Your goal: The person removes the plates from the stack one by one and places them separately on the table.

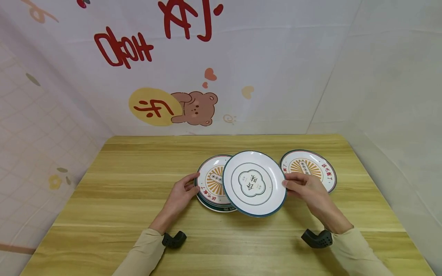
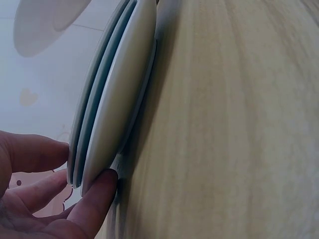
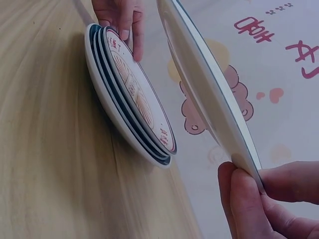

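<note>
A white plate [image 1: 254, 183] with a dark teal rim and a flower-shaped emblem is raised in the air. My right hand [image 1: 309, 191] pinches its right edge, thumb on top and fingers beneath, as the right wrist view shows. Below and left of it lies a stack of plates [image 1: 210, 180]; the top one has orange rays and red characters. My left hand [image 1: 179, 195] grips that stack's left rim between thumb and fingers. In the right wrist view, a gap shows between the raised plate [image 3: 212, 84] and the stack [image 3: 134, 99].
Another plate [image 1: 319, 165] with orange rays and red characters lies behind my right hand, partly covered by it. The wooden table [image 1: 138, 165] ends at a white wall cloth [image 1: 276, 57] printed with a bear and red characters. Each wrist wears a black device [image 1: 174, 240].
</note>
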`<state>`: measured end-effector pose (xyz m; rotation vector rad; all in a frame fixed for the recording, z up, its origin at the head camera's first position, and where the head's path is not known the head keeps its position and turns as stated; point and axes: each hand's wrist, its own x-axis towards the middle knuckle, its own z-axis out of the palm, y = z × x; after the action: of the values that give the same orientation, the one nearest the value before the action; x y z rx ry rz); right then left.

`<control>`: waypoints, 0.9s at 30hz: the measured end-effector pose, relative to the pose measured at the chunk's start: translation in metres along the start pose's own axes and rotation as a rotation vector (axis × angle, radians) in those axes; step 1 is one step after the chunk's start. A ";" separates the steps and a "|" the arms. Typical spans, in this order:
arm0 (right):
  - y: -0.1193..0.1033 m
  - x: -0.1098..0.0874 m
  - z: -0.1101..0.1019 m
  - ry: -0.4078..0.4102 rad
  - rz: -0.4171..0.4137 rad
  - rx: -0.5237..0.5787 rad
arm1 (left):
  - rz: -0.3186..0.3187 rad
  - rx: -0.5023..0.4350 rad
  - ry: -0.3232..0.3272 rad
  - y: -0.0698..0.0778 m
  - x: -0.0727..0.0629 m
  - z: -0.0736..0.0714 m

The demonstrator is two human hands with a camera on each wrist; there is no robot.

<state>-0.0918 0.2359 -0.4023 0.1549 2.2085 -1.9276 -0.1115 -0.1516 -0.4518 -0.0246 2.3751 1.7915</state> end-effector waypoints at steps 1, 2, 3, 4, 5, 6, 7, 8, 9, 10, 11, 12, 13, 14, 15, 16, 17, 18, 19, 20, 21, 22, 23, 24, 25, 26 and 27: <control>0.000 -0.001 -0.002 0.002 -0.003 -0.002 | -0.005 -0.006 0.000 0.000 0.000 0.000; 0.001 -0.002 -0.003 0.001 -0.008 -0.007 | -0.004 -0.009 -0.002 -0.001 0.000 0.000; 0.001 -0.003 -0.005 -0.002 -0.012 -0.010 | -0.005 -0.009 -0.003 -0.001 0.000 0.000; 0.001 -0.004 -0.007 -0.001 -0.015 -0.013 | -0.010 -0.013 -0.003 -0.001 0.001 0.000; 0.002 -0.005 -0.008 0.000 -0.013 -0.014 | -0.009 -0.013 -0.005 -0.002 0.001 0.000; 0.002 -0.006 -0.010 0.000 -0.012 -0.016 | -0.010 -0.012 -0.008 -0.002 0.001 0.000; 0.002 -0.007 -0.011 0.000 -0.010 -0.019 | -0.009 -0.010 -0.009 -0.003 0.001 -0.001; 0.002 -0.009 -0.013 0.002 -0.006 -0.024 | -0.009 -0.007 -0.010 -0.003 0.001 -0.001; 0.001 -0.010 -0.014 0.004 -0.003 -0.026 | -0.010 -0.006 -0.011 -0.003 0.001 -0.001; 0.002 -0.010 -0.015 0.009 0.001 -0.025 | -0.010 -0.007 -0.013 -0.002 0.001 -0.001; 0.002 -0.011 -0.017 0.011 0.003 -0.028 | -0.010 -0.007 -0.014 -0.002 0.001 -0.001; 0.002 -0.012 -0.018 0.013 0.003 -0.031 | -0.010 -0.006 -0.014 -0.002 0.001 -0.001; 0.002 -0.013 -0.019 0.015 0.003 -0.031 | -0.009 -0.007 -0.015 -0.002 0.001 -0.001; 0.002 -0.014 -0.021 0.016 0.003 -0.029 | -0.009 -0.009 -0.015 -0.002 0.001 -0.001; 0.003 -0.014 -0.022 0.017 0.001 -0.028 | -0.009 -0.009 -0.016 -0.001 0.001 -0.001; 0.003 -0.015 -0.024 0.019 0.001 -0.027 | -0.008 -0.009 -0.016 -0.001 0.000 -0.001; 0.004 -0.016 -0.025 0.018 -0.001 -0.031 | -0.008 -0.009 -0.016 -0.001 0.000 -0.001; 0.004 -0.017 -0.027 0.016 -0.002 -0.032 | -0.008 -0.007 -0.015 -0.001 0.000 -0.001; 0.005 -0.018 -0.028 0.017 -0.005 -0.032 | -0.011 -0.007 -0.014 -0.001 0.000 0.000; 0.006 -0.019 -0.030 0.016 -0.006 -0.033 | -0.013 -0.005 -0.013 -0.001 0.000 0.000; 0.006 -0.020 -0.031 0.015 -0.004 -0.035 | -0.016 -0.003 -0.013 -0.001 0.000 -0.001; 0.006 -0.021 -0.033 0.017 0.002 -0.041 | -0.019 0.000 -0.012 -0.001 0.000 -0.001; 0.007 -0.023 -0.034 0.015 0.005 -0.045 | -0.021 0.003 -0.011 -0.002 0.000 -0.001; 0.007 -0.024 -0.035 0.018 0.009 -0.049 | -0.022 0.005 -0.012 -0.002 0.001 -0.001; 0.007 -0.025 -0.037 0.022 0.015 -0.053 | -0.023 0.005 -0.013 -0.002 0.001 -0.001; 0.007 -0.026 -0.038 0.023 0.021 -0.058 | -0.024 0.006 -0.013 -0.002 0.000 -0.001; 0.008 -0.027 -0.040 0.026 0.027 -0.066 | -0.025 0.008 -0.015 -0.003 0.000 -0.001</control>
<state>-0.0669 0.2779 -0.3986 0.1993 2.2719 -1.8460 -0.1119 -0.1536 -0.4539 -0.0396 2.3609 1.7650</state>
